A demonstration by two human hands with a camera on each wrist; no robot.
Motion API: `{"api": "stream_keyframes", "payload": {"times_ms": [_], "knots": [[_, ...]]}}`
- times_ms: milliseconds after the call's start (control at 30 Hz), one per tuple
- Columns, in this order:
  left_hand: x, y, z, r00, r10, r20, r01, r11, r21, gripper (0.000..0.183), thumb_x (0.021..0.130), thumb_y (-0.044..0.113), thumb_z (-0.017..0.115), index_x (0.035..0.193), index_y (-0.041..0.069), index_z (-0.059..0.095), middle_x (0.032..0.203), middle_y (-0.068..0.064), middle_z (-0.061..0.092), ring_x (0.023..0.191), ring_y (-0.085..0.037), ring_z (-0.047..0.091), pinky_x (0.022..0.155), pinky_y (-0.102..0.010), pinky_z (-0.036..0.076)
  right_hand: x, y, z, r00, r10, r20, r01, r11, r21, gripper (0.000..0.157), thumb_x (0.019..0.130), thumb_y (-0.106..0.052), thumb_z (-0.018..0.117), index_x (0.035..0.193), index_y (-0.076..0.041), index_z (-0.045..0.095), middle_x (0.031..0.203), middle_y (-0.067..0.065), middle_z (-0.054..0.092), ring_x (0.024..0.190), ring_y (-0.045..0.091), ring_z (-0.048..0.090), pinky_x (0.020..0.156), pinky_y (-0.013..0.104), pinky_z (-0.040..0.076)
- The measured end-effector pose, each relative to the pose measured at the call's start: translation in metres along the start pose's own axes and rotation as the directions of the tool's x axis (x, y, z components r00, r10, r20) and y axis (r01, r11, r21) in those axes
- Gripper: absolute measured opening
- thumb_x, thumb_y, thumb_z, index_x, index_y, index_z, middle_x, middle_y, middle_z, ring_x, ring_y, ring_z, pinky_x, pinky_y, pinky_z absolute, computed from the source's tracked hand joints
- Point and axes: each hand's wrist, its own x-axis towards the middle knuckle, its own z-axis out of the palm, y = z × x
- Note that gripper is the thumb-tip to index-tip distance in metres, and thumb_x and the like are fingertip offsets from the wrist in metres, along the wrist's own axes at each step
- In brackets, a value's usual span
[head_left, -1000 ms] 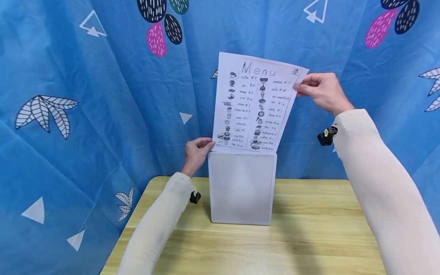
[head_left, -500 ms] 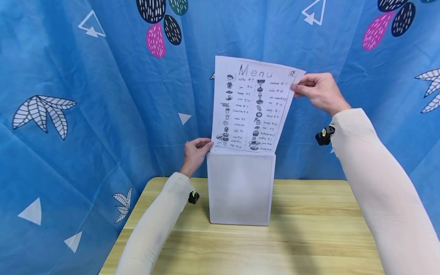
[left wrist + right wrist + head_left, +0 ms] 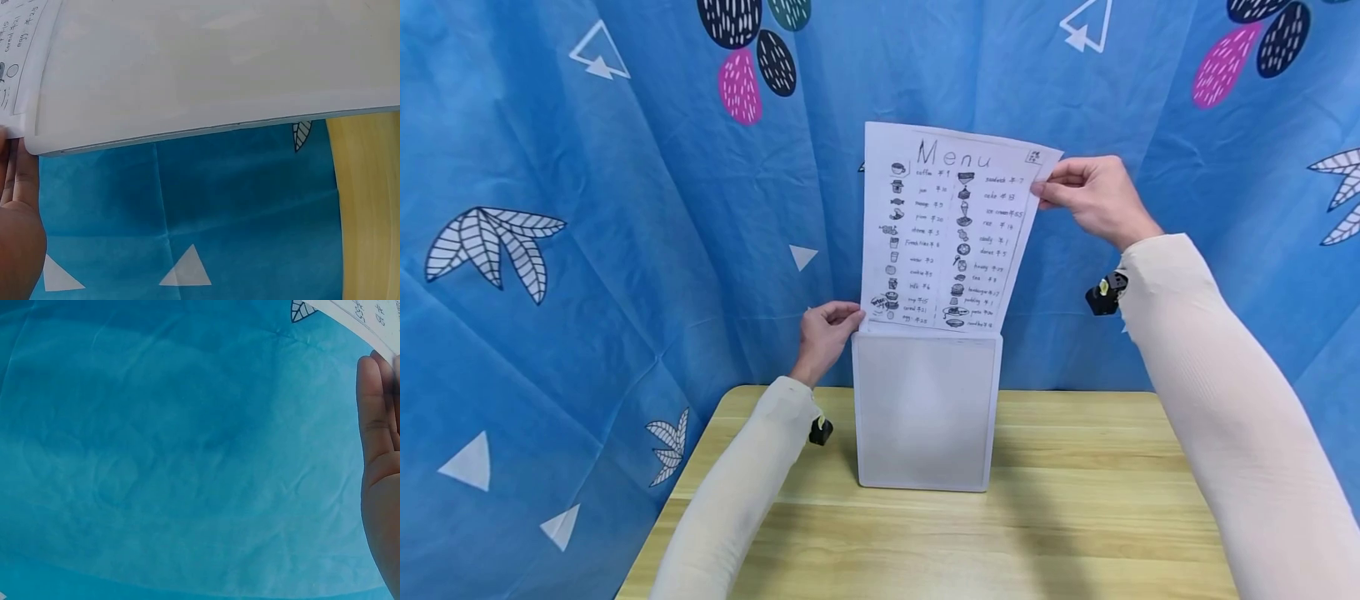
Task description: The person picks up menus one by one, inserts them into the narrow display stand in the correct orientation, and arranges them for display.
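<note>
Head view shows one paper menu (image 3: 951, 233) held up in the air by two hands. Its bottom edge meets the top edge of one white board (image 3: 925, 412), but I can't tell if the paper goes inside the board or just behind it. The left hand (image 3: 826, 333) pinches the paper low down, at its bottom left corner, right by the board's top left corner. That looks like a good spot for lining up the two corners. The right hand (image 3: 1101, 196) pinches the paper's right edge, up near the top right corner, most likely so the thin sheet does not flop over. Each hand has its thumb and fingers pressed close, with just the paper between them. The sheet is not quite straight, as its top right corner leans out past the board's right edge. The board stands up on one table (image 3: 1090, 517), nearer the back edge than the front, about halfway between the left and right edges. I can't see what props it up, so maybe a stand is hiding behind it. The writing on the menu is in two rows going down, and its words face the person, maybe so they end up the right way round. I count two pale sleeves (image 3: 1225, 375), two small black boxes (image 3: 1106, 295), one by each wrist, and one blue cloth (image 3: 625, 167) behind everything.
</note>
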Motion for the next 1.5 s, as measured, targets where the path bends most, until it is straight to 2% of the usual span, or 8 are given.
{"api": "stream_keyframes", "payload": {"times_ms": [300, 533, 767, 867, 967, 1167, 1333, 1500], "knots": [[0.0, 0.0, -0.001, 1.0, 0.001, -0.001, -0.001, 1.0, -0.01, 0.021, 0.093, 0.018, 0.073, 0.109, 0.004, 0.075, 0.107, -0.011, 0.073, 0.094, -0.023, 0.071, 0.085, -0.034, 0.058, 0.002, 0.0, 0.006, 1.0, -0.013, 0.011, 0.013, 1.0, -0.015, 0.031, 0.094, -0.022, 0.071, 0.118, -0.001, 0.072, 0.096, -0.01, 0.075, 0.086, 0.008, 0.071, 0.086, 0.02, 0.052], [-0.001, -0.002, -0.001, 1.0, 0.013, -0.004, -0.013, 1.0, -0.008, 0.021, 0.094, 0.018, 0.072, 0.11, 0.004, 0.075, 0.107, -0.01, 0.073, 0.094, -0.022, 0.07, 0.086, -0.035, 0.058, 0.001, 0.0, 0.011, 1.0, 0.004, 0.015, -0.003, 0.999, -0.05, 0.032, 0.095, -0.024, 0.071, 0.118, -0.002, 0.072, 0.098, -0.01, 0.075, 0.088, 0.009, 0.071, 0.1, 0.039, 0.049], [0.001, -0.003, 0.0, 1.0, 0.013, -0.012, -0.013, 1.0, -0.011, 0.02, 0.094, 0.019, 0.072, 0.108, 0.005, 0.075, 0.105, -0.01, 0.074, 0.093, -0.021, 0.07, 0.085, -0.035, 0.058, 0.0, -0.001, 0.012, 1.0, -0.01, 0.025, 0.011, 0.999, -0.037, 0.028, 0.095, -0.02, 0.071, 0.115, -0.001, 0.073, 0.097, -0.009, 0.075, 0.088, 0.011, 0.072, 0.085, 0.022, 0.054], [0.001, -0.004, 0.0, 1.0, 0.007, -0.01, -0.007, 1.0, -0.02, 0.021, 0.094, 0.019, 0.073, 0.108, 0.005, 0.075, 0.105, -0.01, 0.074, 0.093, -0.021, 0.07, 0.086, -0.035, 0.057, 0.0, 0.0, 0.013, 1.0, -0.012, 0.029, 0.013, 0.999, -0.036, 0.028, 0.095, -0.02, 0.07, 0.115, -0.001, 0.073, 0.098, -0.008, 0.075, 0.088, 0.011, 0.072, 0.083, 0.021, 0.055], [0.001, -0.004, 0.0, 1.0, -0.001, -0.006, 0.0, 1.0, -0.029, 0.021, 0.094, 0.019, 0.072, 0.109, 0.005, 0.075, 0.106, -0.01, 0.073, 0.095, -0.022, 0.07, 0.088, -0.036, 0.057, -0.001, 0.0, 0.014, 1.0, -0.011, 0.026, 0.012, 0.999, -0.051, 0.028, 0.095, -0.021, 0.07, 0.114, -0.001, 0.073, 0.098, -0.008, 0.075, 0.088, 0.011, 0.071, 0.085, 0.022, 0.054], [0.0, -0.004, -0.001, 1.0, -0.018, 0.003, 0.018, 0.999, -0.033, 0.022, 0.095, 0.02, 0.071, 0.111, 0.005, 0.074, 0.107, -0.01, 0.073, 0.096, -0.022, 0.07, 0.089, -0.037, 0.057, -0.001, 0.0, 0.018, 1.0, 0.001, 0.019, 0.001, 0.997, -0.073, 0.028, 0.095, -0.023, 0.069, 0.114, -0.002, 0.074, 0.1, -0.007, 0.075, 0.09, 0.012, 0.071, 0.094, 0.033, 0.052], [0.0, -0.003, -0.001, 1.0, -0.022, 0.004, 0.022, 0.999, -0.038, 0.022, 0.095, 0.02, 0.071, 0.111, 0.005, 0.074, 0.106, -0.01, 0.073, 0.095, -0.022, 0.07, 0.089, -0.037, 0.057, -0.002, 0.001, 0.02, 1.0, -0.009, 0.016, 0.01, 0.996, -0.087, 0.027, 0.096, -0.023, 0.069, 0.113, -0.003, 0.074, 0.1, -0.006, 0.075, 0.089, 0.011, 0.07, 0.093, 0.034, 0.052], [0.0, -0.003, -0.001, 1.0, -0.013, -0.001, 0.013, 0.999, -0.033, 0.022, 0.095, 0.021, 0.072, 0.11, 0.005, 0.075, 0.105, -0.01, 0.074, 0.094, -0.022, 0.07, 0.085, -0.034, 0.057, -0.004, 0.001, 0.021, 1.0, -0.014, 0.024, 0.017, 0.995, -0.096, 0.027, 0.097, -0.024, 0.068, 0.112, -0.003, 0.074, 0.1, -0.006, 0.076, 0.088, 0.008, 0.069, 0.095, 0.039, 0.051]]}}
